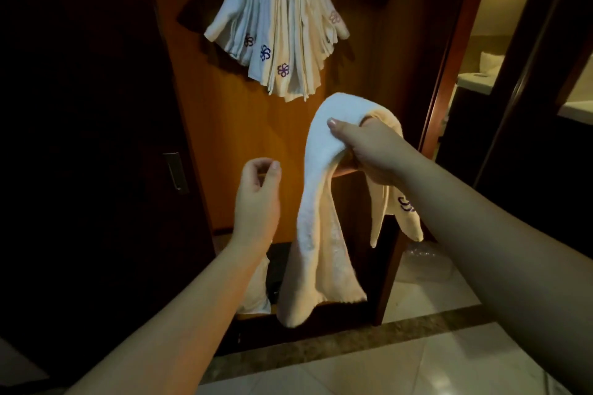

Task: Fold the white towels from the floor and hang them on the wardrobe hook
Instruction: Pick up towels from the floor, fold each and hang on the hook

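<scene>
My right hand point(369, 151) grips a white towel point(321, 218) at its folded top, and both ends hang down in front of the open wardrobe. A purple flower logo shows on the end behind my wrist. To the left of the towel my left hand point(258, 192) hovers with loosely curled fingers and holds nothing. Above, several folded white towels point(279, 32) with purple logos hang fanned out from a hook on the wooden wardrobe back panel point(211, 125). The hook itself is hidden by them.
A dark wardrobe door with a metal handle point(175, 173) stands at the left. Another white cloth point(256, 292) lies low in the wardrobe behind my left forearm. Pale floor tiles with a dark stone strip point(353, 349) run below. A lit room opens at the right.
</scene>
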{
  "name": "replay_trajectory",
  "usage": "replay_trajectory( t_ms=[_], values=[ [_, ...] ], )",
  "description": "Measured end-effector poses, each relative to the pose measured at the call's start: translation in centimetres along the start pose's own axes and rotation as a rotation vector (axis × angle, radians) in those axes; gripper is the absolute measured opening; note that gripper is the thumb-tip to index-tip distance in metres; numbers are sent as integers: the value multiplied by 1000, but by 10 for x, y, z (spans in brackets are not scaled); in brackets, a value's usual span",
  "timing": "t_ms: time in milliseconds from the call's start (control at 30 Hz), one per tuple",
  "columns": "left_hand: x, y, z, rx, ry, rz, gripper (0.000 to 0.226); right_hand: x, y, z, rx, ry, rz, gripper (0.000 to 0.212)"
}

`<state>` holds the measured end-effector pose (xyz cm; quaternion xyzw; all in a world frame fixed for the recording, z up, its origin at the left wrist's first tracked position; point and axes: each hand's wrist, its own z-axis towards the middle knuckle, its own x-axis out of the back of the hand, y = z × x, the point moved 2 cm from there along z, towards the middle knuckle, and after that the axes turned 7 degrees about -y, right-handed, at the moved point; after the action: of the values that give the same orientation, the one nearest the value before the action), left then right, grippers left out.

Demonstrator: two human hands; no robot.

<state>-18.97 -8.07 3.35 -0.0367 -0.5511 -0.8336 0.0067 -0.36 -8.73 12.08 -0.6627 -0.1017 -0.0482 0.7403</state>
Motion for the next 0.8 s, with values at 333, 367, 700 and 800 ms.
replay_trajectory(
  t_ms=[333, 367, 700, 800],
  values=[
    [-10, 19, 8, -118, -198, 315, 50, -9, -46, 4, 78, 46, -101, 25],
    [-10, 19, 8, -120, -217, 323, 51, -9, -49, 3, 89, 51, -88, 24],
    [-14, 31, -2, -301, -161, 540, 60, -12, -66, 1, 90, 127, -46, 14],
    [-17, 25, 2, -286, -106, 598, 61, -14, -68, 1, 88, 143, -41, 16]
  ],
)
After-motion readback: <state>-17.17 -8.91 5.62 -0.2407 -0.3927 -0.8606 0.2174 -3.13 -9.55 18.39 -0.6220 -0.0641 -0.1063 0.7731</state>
